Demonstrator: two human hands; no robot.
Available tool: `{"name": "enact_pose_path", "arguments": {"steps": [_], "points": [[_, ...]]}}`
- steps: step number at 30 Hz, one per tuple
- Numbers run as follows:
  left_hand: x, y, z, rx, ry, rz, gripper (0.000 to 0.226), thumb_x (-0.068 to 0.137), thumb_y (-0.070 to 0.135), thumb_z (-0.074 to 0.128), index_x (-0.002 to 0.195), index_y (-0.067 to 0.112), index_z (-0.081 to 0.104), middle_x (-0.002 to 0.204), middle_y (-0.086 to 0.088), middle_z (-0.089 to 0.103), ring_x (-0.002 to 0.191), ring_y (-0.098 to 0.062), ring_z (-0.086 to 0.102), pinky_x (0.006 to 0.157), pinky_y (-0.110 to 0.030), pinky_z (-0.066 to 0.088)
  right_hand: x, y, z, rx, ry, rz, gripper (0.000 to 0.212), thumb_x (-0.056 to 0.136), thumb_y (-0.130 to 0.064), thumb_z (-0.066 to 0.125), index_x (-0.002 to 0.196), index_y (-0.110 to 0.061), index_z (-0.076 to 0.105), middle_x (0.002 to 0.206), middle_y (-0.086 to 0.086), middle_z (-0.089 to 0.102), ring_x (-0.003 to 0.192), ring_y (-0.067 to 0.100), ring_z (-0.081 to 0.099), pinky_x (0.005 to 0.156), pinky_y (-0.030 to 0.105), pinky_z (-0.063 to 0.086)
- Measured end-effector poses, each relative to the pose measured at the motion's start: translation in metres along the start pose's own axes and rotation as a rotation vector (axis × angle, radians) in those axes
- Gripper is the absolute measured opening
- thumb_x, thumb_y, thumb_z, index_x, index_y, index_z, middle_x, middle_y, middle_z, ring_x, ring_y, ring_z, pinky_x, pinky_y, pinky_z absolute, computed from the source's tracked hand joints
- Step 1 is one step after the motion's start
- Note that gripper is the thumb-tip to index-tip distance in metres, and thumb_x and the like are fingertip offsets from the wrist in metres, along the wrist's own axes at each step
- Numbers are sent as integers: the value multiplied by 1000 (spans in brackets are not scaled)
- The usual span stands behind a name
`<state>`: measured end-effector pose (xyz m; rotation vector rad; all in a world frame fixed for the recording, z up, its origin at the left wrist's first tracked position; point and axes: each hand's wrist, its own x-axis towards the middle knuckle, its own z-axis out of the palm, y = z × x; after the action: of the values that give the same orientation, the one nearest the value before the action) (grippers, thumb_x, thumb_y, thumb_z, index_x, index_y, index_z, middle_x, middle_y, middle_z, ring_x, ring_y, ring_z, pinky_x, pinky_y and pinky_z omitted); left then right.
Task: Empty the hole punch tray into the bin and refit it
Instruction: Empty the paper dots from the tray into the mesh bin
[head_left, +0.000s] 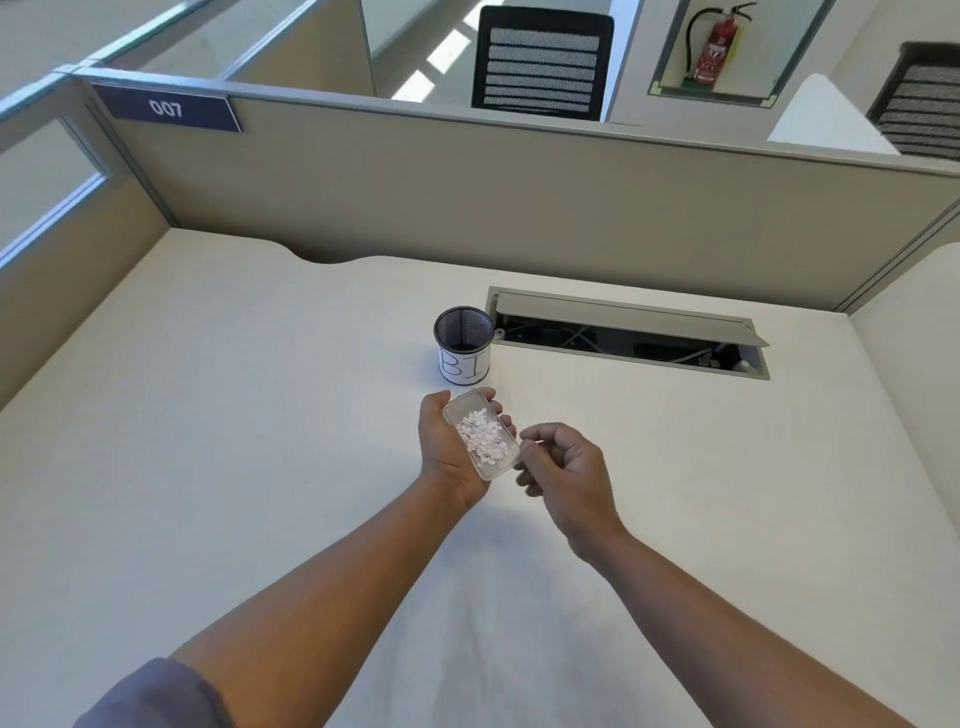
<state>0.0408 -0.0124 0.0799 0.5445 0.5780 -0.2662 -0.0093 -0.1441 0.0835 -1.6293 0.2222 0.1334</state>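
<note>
My left hand (447, 452) lies palm up above the desk and cradles a clear plastic hole punch tray (480, 437), which is filled with small white and pink paper dots. My right hand (563, 470) hovers just right of the tray, fingers curled, its fingertips at the tray's near right corner; I cannot tell whether they touch it. A small black mesh cup (464, 345) with a white paper label serves as the bin and stands upright just beyond my left hand. The hole punch itself is not in view.
The white desk (260, 415) is bounded by beige cubicle partitions at the back and on both sides. An open cable hatch (628, 332) is sunk into the desk right of the bin. Office chairs and a fire extinguisher stand beyond the partition.
</note>
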Motion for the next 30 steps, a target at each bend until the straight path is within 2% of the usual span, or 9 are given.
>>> {"name": "enact_pose_path", "arguments": {"steps": [4, 8, 11, 14, 17, 20, 23, 26, 30], "points": [[-2, 5, 4, 59, 14, 44, 38, 91, 36, 42, 89, 6, 65, 72, -10, 60, 62, -24, 57, 66, -31, 48, 0, -10, 7, 95, 31, 32, 9, 93, 0, 61, 94, -4, 69, 71, 6, 70, 59, 15, 61, 58, 25, 53], [-2, 12, 4, 287, 51, 102, 27, 96, 24, 47, 105, 7, 67, 85, -12, 73, 74, -24, 67, 69, -32, 54, 9, -17, 3, 105, 107, 16, 12, 91, 1, 61, 92, -6, 71, 72, 6, 70, 59, 15, 61, 58, 24, 53], [0, 19, 4, 331, 65, 114, 20, 99, 16, 50, 108, 7, 66, 92, -14, 77, 84, -26, 71, 71, -35, 61, 18, -16, 0, 103, 137, 8, 11, 93, -4, 63, 94, -9, 72, 74, 4, 71, 62, 15, 61, 62, 27, 54], [2, 24, 4, 346, 66, 138, 20, 99, 14, 50, 110, 7, 65, 100, -15, 77, 89, -28, 72, 78, -40, 60, 23, -14, 1, 112, 92, 9, 9, 96, -15, 65, 101, -14, 73, 78, 1, 71, 68, 17, 62, 67, 28, 54], [4, 29, 5, 327, 64, 148, 19, 100, 13, 49, 104, 5, 66, 106, -17, 75, 92, -29, 70, 86, -44, 58, 23, -11, 3, 12, -8, -3, 37, 85, -24, 79, 119, -21, 66, 86, -3, 64, 71, 12, 59, 70, 26, 52], [7, 31, 5, 301, 65, 148, 22, 102, 15, 46, 107, 5, 65, 111, -18, 75, 96, -31, 71, 86, -45, 58, 26, -8, 6, -91, -49, -17, 62, 78, -19, 84, 133, -24, 57, 89, -1, 64, 70, 9, 60, 73, 32, 54], [13, 34, 5, 278, 65, 142, 22, 102, 15, 47, 111, 3, 63, 112, -19, 75, 98, -31, 71, 90, -47, 58, 34, -10, 8, -80, -51, -34, 67, 76, -15, 84, 136, -20, 55, 88, 11, 67, 73, 12, 63, 81, 38, 56], [21, 39, 6, 283, 57, 141, 29, 102, 16, 46, 118, -2, 63, 112, -19, 75, 97, -30, 72, 85, -43, 60, 44, -13, 8, -41, -61, -35, 63, 78, -8, 83, 134, -17, 56, 83, 7, 70, 72, 13, 63, 78, 34, 55], [32, 47, 12, 369, 62, 195, 28, 96, 17, 54, 113, 1, 70, 102, -15, 74, 88, -25, 71, 76, -35, 61, 63, -20, 6, 3, -41, -40, 60, 81, -1, 79, 135, -13, 56, 82, 7, 72, 74, 15, 63, 77, 33, 54]]}}
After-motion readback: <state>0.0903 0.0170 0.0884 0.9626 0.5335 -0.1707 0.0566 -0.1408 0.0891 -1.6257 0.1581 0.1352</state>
